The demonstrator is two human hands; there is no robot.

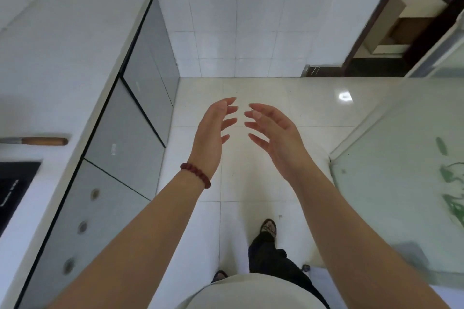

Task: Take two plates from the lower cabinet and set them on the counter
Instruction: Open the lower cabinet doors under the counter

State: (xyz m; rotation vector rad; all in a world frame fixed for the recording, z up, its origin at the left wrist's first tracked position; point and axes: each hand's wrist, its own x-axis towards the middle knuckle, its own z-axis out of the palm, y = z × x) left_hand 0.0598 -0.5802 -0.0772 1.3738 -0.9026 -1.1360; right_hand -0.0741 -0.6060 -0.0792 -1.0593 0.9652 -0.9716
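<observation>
My left hand (213, 130) and my right hand (271, 130) are held out in front of me over the floor, palms facing each other, fingers spread and relaxed, holding nothing. A red bead bracelet circles my left wrist. The white counter (57, 63) runs along the left side. Below it the grey lower cabinet doors (125, 143) are all closed. No plates are in view.
A wooden-handled tool (42, 141) lies on the counter near a black cooktop (12, 188). White floor tiles (251, 183) stretch ahead to a tiled wall. A glass door with a green pattern (401, 178) stands at the right; a dark doorway frame (371, 40) is at the far right.
</observation>
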